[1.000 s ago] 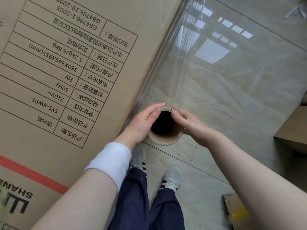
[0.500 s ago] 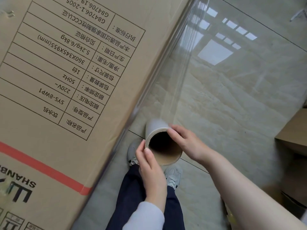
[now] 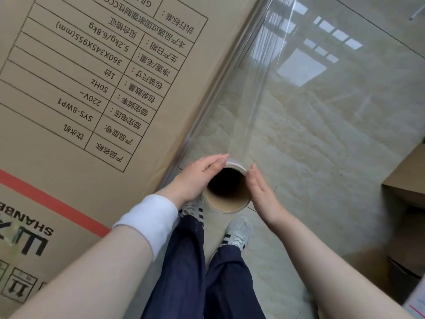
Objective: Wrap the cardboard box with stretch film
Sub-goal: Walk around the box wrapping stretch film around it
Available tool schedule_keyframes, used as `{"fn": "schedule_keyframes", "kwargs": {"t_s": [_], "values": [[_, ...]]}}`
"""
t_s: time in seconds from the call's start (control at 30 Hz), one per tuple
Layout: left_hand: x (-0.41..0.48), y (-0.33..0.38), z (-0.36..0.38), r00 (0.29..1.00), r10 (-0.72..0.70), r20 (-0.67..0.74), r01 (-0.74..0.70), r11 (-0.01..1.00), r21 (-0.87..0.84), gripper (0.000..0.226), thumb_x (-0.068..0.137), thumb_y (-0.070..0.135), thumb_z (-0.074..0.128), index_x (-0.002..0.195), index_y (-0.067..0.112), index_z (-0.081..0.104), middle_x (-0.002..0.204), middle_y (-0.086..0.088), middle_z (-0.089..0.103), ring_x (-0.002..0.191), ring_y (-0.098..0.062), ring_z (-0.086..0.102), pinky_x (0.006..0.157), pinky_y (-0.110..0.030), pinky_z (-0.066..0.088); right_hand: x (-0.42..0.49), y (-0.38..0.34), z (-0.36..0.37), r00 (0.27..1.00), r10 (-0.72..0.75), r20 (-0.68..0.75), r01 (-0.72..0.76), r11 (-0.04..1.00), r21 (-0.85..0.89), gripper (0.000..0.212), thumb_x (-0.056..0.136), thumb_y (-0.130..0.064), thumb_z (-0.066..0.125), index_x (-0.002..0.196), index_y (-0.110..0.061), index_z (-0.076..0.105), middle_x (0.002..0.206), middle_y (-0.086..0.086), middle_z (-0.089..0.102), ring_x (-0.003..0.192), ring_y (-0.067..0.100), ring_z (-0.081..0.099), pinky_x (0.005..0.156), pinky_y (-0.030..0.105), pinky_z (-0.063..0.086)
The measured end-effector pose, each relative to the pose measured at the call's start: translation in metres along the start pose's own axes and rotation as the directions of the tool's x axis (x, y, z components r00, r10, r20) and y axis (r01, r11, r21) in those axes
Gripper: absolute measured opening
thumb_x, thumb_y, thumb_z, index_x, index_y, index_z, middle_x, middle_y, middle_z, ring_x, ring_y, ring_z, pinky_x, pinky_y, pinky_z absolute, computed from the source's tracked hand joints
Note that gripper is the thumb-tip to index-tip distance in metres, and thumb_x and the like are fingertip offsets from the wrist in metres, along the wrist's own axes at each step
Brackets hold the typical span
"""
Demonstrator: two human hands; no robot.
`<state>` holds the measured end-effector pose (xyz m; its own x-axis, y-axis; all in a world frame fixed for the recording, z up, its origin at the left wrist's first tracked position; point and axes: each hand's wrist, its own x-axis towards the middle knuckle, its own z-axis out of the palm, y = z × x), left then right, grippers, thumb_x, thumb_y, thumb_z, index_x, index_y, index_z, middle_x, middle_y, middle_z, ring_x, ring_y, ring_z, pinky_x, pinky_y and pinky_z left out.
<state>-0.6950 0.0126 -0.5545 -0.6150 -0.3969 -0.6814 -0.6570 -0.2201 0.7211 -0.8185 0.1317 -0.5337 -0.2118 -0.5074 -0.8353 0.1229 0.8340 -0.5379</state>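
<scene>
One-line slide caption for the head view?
Left hand and right hand press a cardboard-cored roll of clear stretch film between them, its sheet stretched to the large brown cardboard box.

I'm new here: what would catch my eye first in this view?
The big cardboard box, printed with an upside-down table of text, fills the left side. At centre, the left hand and right hand press either side of a stretch film roll, its hollow core facing the camera above the person's shoes. A clear sheet of film runs from the roll up along the box's edge, over the glossy tiled floor.
</scene>
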Motion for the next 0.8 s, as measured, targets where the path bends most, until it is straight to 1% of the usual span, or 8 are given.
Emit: {"fn": "schedule_keyframes", "kwargs": {"t_s": [0.07,0.13,0.37,0.43,0.53,0.67,0.73,0.8], "values": [[-0.010,0.000,0.007,0.996,0.000,-0.088,0.001,1.000,0.013,0.054,0.090,0.053,0.038,0.130,0.021,0.055,0.134,0.002,0.055,0.128,-0.010,0.044,0.109,-0.024,0.028,-0.009,0.020,0.015,0.999,0.042,-0.033,-0.039,0.996,0.083,0.109,0.063,-0.093,0.030,0.149,-0.027,0.023,0.156,-0.008,0.023,0.144,0.009,0.019,0.119,0.043,0.015],[-0.021,-0.001,0.017,0.984,-0.017,-0.176,0.019,1.000,0.011,0.045,0.096,0.043,0.038,0.129,0.017,0.055,0.132,0.001,0.056,0.126,-0.012,0.047,0.105,-0.022,0.030,-0.015,0.023,0.023,0.995,0.054,-0.082,-0.045,0.993,0.106,0.110,0.059,-0.093,0.026,0.147,-0.027,0.027,0.153,-0.006,0.031,0.142,0.012,0.026,0.118,0.044,0.020],[-0.077,-0.017,0.055,0.821,-0.155,-0.549,0.023,0.970,-0.240,0.048,0.096,0.038,0.031,0.129,0.011,0.053,0.127,0.005,0.057,0.111,0.004,0.046,0.090,0.001,0.029,-0.029,-0.008,0.024,0.998,-0.036,0.044,0.043,0.987,-0.157,0.078,0.082,-0.069,0.037,0.137,-0.014,0.045,0.140,0.004,0.049,0.132,0.018,0.042,0.112,0.037,0.031],[-0.086,-0.024,0.066,0.769,-0.259,-0.585,0.028,0.927,-0.374,0.040,0.102,0.026,0.029,0.133,0.011,0.050,0.131,0.003,0.054,0.112,0.005,0.044,0.086,0.005,0.027,-0.024,-0.006,0.028,0.995,-0.051,0.091,0.070,0.972,-0.226,0.054,0.093,-0.047,0.043,0.129,-0.008,0.049,0.133,0.009,0.053,0.127,0.024,0.046,0.103,0.031,0.034],[-0.089,-0.030,0.079,0.742,-0.363,-0.563,0.081,0.883,-0.463,0.041,0.102,0.028,0.026,0.135,0.015,0.046,0.136,0.003,0.051,0.120,-0.003,0.044,0.085,0.000,0.026,-0.019,-0.002,0.034,0.992,-0.055,0.117,0.079,0.975,-0.209,0.051,0.096,-0.034,0.045,0.139,-0.007,0.041,0.143,0.004,0.044,0.128,0.013,0.042,0.097,0.015,0.029],[-0.081,-0.038,0.057,0.818,-0.295,-0.493,0.131,0.931,-0.340,0.038,0.100,0.034,0.030,0.126,0.016,0.050,0.131,-0.001,0.054,0.121,-0.014,0.045,0.084,-0.008,0.026,-0.017,0.002,0.042,0.997,-0.040,0.064,0.050,0.983,-0.174,0.053,0.096,-0.036,0.043,0.141,-0.010,0.038,0.147,0.003,0.041,0.128,0.007,0.039,0.106,0.019,0.026],[-0.071,-0.042,0.033,0.870,-0.232,-0.435,0.175,0.970,-0.166,0.038,0.097,0.041,0.036,0.119,0.015,0.051,0.127,-0.005,0.053,0.122,-0.020,0.044,0.092,-0.019,0.027,-0.015,0.005,0.043,0.998,-0.044,0.052,0.051,0.986,-0.157,0.056,0.095,-0.040,0.043,0.144,-0.014,0.036,0.148,-0.001,0.039,0.132,0.007,0.037,0.115,0.027,0.023],[-0.057,-0.040,0.010,0.941,-0.115,-0.318,0.092,0.992,-0.088,0.045,0.096,0.045,0.038,0.131,0.017,0.045,0.139,-0.001,0.045,0.132,-0.016,0.036,0.104,-0.023,0.024,-0.013,0.006,0.043,0.997,-0.063,0.053,0.069,0.990,-0.120,0.053,0.095,-0.039,0.042,0.141,-0.012,0.039,0.146,0.000,0.041,0.132,0.010,0.041,0.112,0.026,0.028]]}}
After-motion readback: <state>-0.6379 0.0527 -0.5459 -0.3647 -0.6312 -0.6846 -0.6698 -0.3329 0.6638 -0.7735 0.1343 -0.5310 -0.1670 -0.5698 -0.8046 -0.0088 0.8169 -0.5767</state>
